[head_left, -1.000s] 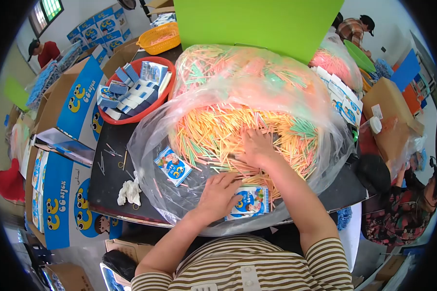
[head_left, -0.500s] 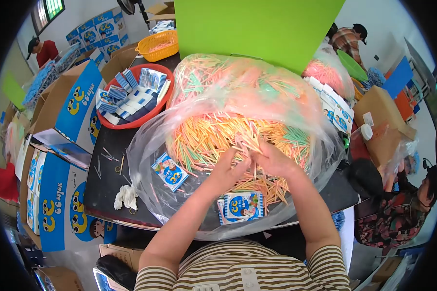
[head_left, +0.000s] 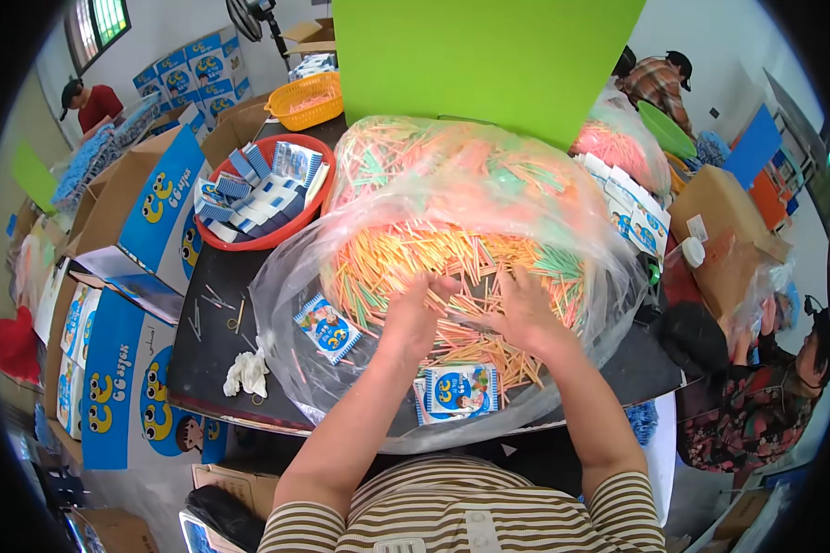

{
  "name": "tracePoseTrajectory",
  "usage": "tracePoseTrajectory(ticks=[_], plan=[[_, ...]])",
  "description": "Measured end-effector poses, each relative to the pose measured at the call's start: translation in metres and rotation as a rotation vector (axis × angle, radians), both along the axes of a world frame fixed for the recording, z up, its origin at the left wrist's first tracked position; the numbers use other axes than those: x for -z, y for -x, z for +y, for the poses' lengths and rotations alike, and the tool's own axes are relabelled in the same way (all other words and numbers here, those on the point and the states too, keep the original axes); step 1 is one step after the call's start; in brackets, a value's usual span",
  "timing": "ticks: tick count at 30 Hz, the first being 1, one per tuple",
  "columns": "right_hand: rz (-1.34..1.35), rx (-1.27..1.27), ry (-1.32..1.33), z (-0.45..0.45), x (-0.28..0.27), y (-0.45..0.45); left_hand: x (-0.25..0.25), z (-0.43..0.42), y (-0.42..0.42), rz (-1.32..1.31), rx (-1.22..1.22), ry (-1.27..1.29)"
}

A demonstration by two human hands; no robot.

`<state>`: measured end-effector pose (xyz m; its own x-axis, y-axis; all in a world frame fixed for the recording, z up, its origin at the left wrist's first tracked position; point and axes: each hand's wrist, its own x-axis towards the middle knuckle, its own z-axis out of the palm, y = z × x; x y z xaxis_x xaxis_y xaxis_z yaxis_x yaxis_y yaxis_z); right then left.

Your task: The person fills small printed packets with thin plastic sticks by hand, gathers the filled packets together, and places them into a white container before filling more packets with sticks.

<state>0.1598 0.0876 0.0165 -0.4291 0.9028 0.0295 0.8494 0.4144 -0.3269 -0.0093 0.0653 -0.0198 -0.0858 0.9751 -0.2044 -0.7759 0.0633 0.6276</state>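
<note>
A large clear plastic bag [head_left: 286,276] lies open on the black table, full of thin yellow, pink and green sticks [head_left: 387,263]. My left hand [head_left: 418,309] is at the pile with its fingers curled round some sticks. To its right, my right hand [head_left: 524,309] rests on the sticks, fingers apart, with nothing seen in its grip. Blue and white printed packets [head_left: 461,391] lie near the front edge of the bag, in front of my hands. Another such packet [head_left: 327,328] is left of my left hand.
A red basin [head_left: 327,191] of packets stands at the back left, near a yellow basket [head_left: 306,116]. Blue cartons [head_left: 120,369] are at the left. Scissors [head_left: 237,318] and crumpled tissue [head_left: 246,372] lie on the table. Co-workers [head_left: 756,405] are around. A green panel [head_left: 480,60] stands behind.
My hands met over the sticks half a second ago and are now apart. One second ago my left hand was near the front packets; it has moved up to the sticks.
</note>
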Motion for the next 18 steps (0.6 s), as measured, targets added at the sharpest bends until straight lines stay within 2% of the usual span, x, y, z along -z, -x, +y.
tracePoseTrajectory(ticks=[1, 2, 4, 5, 8, 9, 10, 12, 14, 16, 17, 18], plan=[[-0.001, -0.049, -0.414, -0.009, -0.013, -0.001, -0.003, -0.003, 0.001, -0.034, 0.026, 0.000], [0.014, -0.152, -0.069, -0.011, -0.031, -0.002, -0.003, -0.006, -0.002, -0.032, 0.027, 0.005], [0.317, -0.144, 0.298, -0.031, -0.026, 0.016, -0.004, -0.012, -0.017, -0.162, 0.040, 0.034], [0.186, -0.158, 0.223, -0.034, 0.003, 0.023, -0.003, -0.015, -0.026, -0.133, 0.049, 0.133], [0.143, -0.073, 0.043, -0.053, 0.003, 0.029, -0.002, -0.028, -0.023, -0.047, 0.174, 0.090], [-0.060, -0.036, 0.048, -0.051, 0.007, 0.030, 0.001, -0.027, -0.019, -0.002, 0.211, 0.068], [-0.056, -0.036, 0.056, -0.054, 0.008, 0.030, 0.004, -0.031, -0.020, 0.001, 0.211, 0.076], [0.305, 0.105, 0.010, -0.054, 0.006, 0.027, 0.000, -0.037, -0.026, -0.035, 0.191, 0.036], [0.235, 0.077, 0.006, -0.054, -0.008, 0.023, -0.004, -0.038, -0.025, -0.054, 0.178, 0.009], [0.177, -0.044, 0.392, -0.050, -0.051, 0.010, -0.004, -0.038, -0.014, 0.172, 0.342, 0.077], [0.175, -0.039, 0.391, -0.041, -0.055, 0.011, -0.006, -0.037, -0.011, 0.170, 0.347, 0.076], [0.386, -0.124, -0.056, -0.033, -0.057, 0.012, -0.008, -0.038, -0.008, 0.351, 0.477, 0.010]])
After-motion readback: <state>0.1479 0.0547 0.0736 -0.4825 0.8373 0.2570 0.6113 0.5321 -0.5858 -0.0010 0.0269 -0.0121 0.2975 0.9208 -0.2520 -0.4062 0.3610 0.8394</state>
